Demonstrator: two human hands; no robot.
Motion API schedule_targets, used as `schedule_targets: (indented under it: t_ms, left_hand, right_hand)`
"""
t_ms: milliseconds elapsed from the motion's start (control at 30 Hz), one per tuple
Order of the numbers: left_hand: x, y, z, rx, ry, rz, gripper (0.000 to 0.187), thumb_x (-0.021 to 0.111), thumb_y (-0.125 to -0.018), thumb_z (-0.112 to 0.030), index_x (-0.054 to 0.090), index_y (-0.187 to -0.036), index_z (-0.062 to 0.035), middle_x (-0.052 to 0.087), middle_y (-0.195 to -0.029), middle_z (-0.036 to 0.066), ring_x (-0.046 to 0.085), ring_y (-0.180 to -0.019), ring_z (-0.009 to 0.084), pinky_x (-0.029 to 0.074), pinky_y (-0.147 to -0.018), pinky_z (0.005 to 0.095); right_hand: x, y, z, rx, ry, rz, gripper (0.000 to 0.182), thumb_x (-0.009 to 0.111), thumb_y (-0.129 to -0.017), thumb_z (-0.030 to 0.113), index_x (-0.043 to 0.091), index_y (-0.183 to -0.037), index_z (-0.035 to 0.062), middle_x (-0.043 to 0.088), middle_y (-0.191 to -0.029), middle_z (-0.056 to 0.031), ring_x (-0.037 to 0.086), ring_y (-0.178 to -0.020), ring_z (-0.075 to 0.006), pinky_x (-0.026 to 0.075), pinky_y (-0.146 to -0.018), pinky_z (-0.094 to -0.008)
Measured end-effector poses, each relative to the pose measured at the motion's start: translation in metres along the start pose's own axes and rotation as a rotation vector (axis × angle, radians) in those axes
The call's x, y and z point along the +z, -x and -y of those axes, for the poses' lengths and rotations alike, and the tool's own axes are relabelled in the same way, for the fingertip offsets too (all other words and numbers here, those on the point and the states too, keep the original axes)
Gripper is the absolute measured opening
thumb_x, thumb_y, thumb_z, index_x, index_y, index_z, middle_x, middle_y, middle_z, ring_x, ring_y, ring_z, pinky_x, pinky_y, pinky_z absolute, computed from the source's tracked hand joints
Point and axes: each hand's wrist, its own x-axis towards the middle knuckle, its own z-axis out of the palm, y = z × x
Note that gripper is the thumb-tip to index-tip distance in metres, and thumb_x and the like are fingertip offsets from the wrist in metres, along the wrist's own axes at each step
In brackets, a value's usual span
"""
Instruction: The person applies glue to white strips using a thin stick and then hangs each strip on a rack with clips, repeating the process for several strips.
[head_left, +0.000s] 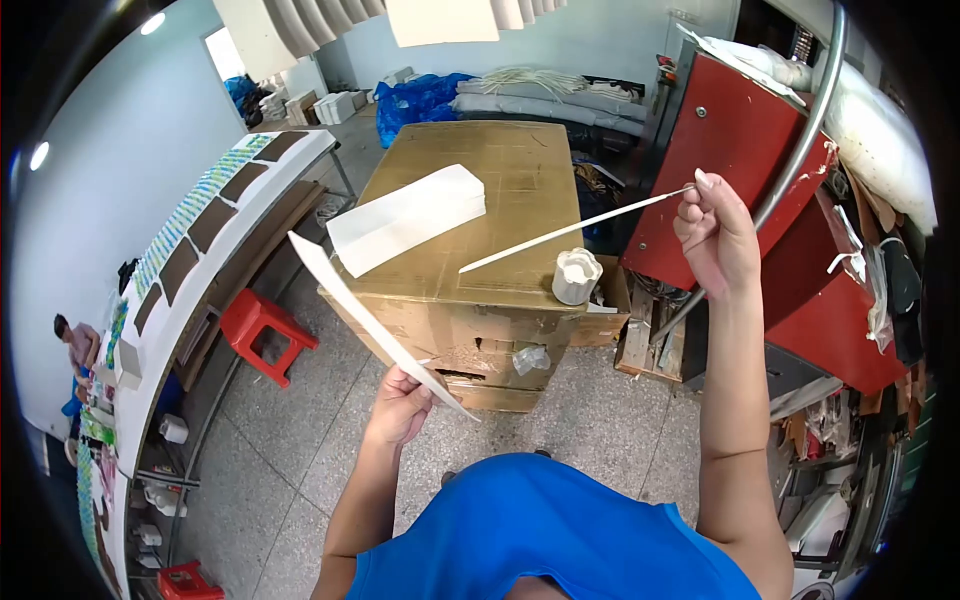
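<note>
Fingertips of the right hand (722, 232) pinch 1 end of a thin white strip (560, 234), likely to keep it straight over the carton (510, 150). The left hand (400, 408) grips a white sheet (352, 315) low down, perhaps leaving its face free, in front of the near left corner. A white stack (412, 220) lies behind it; a white pot (578, 278) sits at the near right corner. Beyond the right hand, a red cabinet (730, 125) limits reach.

The person wears a bright blue top (550, 525); both forearms (735, 370) are bare; dark shoe tips (449, 479) barely show.
</note>
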Motion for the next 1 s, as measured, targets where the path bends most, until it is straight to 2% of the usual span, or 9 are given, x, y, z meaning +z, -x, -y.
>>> schedule_targets:
  t_ms: [100, 200, 467, 533, 1000]
  left_hand:
    - [-0.007, 0.002, 0.008, -0.018, 0.005, -0.024, 0.012, 0.064, -0.095, -0.007, 0.056, -0.103, -0.0089, 0.066, -0.095, 0.012, 0.067, -0.092, 0.0266, 0.058, -0.084, 0.0523]
    - [-0.001, 0.003, 0.008, -0.049, -0.001, 0.027, 0.018, 0.062, -0.096, -0.004, 0.058, -0.113, -0.0074, 0.066, -0.099, 0.013, 0.066, -0.092, 0.0270, 0.058, -0.086, 0.0534]
    - [-0.007, 0.014, 0.015, -0.103, -0.014, -0.050, 0.018, 0.063, -0.094, -0.003, 0.059, -0.112, -0.0061, 0.066, -0.099, 0.012, 0.067, -0.095, 0.0253, 0.058, -0.088, 0.0544]
    - [-0.007, 0.014, 0.014, -0.082, 0.004, 0.037, 0.019, 0.065, -0.094, -0.005, 0.060, -0.112, -0.0062, 0.067, -0.101, 0.012, 0.067, -0.095, 0.0249, 0.058, -0.089, 0.0541]
    - [-0.002, 0.018, 0.014, -0.116, 0.010, 0.023, 0.018, 0.063, -0.094, -0.004, 0.059, -0.112, -0.0050, 0.067, -0.103, 0.012, 0.068, -0.097, 0.0252, 0.057, -0.092, 0.0542]
  right_hand:
    - [0.013, -0.001, -0.025, 0.060, -0.192, 0.036, 0.012, 0.057, -0.101, 0.013, 0.064, -0.100, 0.0037, 0.069, -0.086, -0.0054, 0.064, -0.070, -0.0081, 0.053, -0.061, -0.0220]
    - [0.022, -0.007, -0.040, 0.090, -0.259, 0.066, 0.012, 0.057, -0.101, 0.013, 0.065, -0.100, 0.0035, 0.069, -0.085, -0.0053, 0.064, -0.071, -0.0081, 0.052, -0.061, -0.0223]
    - [0.041, -0.011, -0.052, 0.103, -0.274, 0.060, 0.010, 0.058, -0.100, 0.012, 0.063, -0.099, 0.0041, 0.069, -0.084, -0.0050, 0.063, -0.069, -0.0071, 0.050, -0.059, -0.0215]
    - [0.042, -0.011, -0.053, 0.102, -0.275, 0.057, 0.010, 0.058, -0.100, 0.012, 0.063, -0.098, 0.0042, 0.069, -0.084, -0.0049, 0.063, -0.069, -0.0068, 0.050, -0.059, -0.0214]
    - [0.042, -0.008, -0.059, 0.112, -0.260, 0.028, 0.009, 0.059, -0.099, 0.012, 0.062, -0.097, 0.0038, 0.069, -0.084, -0.0048, 0.063, -0.067, -0.0067, 0.050, -0.058, -0.0202]
